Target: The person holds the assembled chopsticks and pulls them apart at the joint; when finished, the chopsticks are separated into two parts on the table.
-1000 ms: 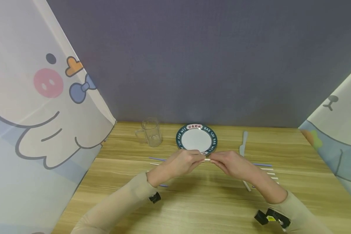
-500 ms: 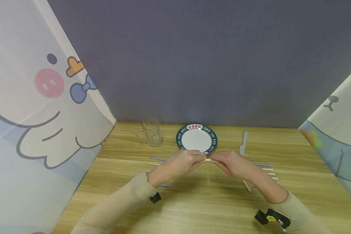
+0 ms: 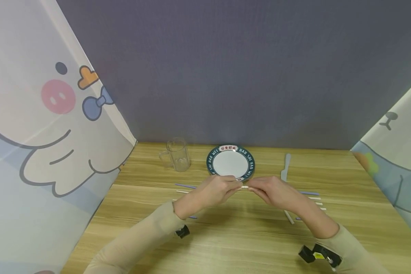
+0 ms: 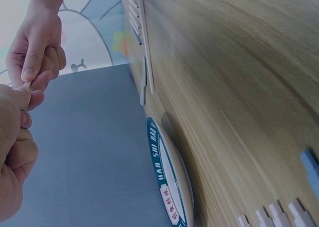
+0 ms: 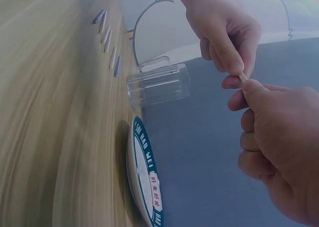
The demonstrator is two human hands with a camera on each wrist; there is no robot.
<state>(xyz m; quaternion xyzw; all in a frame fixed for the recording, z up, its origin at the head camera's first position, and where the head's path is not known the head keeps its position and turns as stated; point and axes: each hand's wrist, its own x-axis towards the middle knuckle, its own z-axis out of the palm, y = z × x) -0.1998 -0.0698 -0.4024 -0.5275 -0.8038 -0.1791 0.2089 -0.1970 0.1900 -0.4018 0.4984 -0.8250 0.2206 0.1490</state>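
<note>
My left hand (image 3: 220, 188) and right hand (image 3: 274, 191) meet in front of the plate (image 3: 230, 163), raised above the table. Between their fingertips they pinch a thin white stick (image 3: 244, 187), one hand on each end. Only a short middle piece of it shows; the rest is hidden in the fingers. In the left wrist view, thumb and forefinger of the right hand (image 4: 40, 52) press together on the stick. The right wrist view has the left hand (image 5: 227, 37) pinching its end in the same way. The plate is round and white with a dark green lettered rim.
A clear glass mug (image 3: 179, 158) stands back left. Several purple and white sticks lie left, partly under my left arm; more sticks (image 3: 308, 193) lie right. A pale grey knife (image 3: 285, 167) rests right of the plate, a white stick (image 3: 289, 217) nearer me. A grey wall closes the back.
</note>
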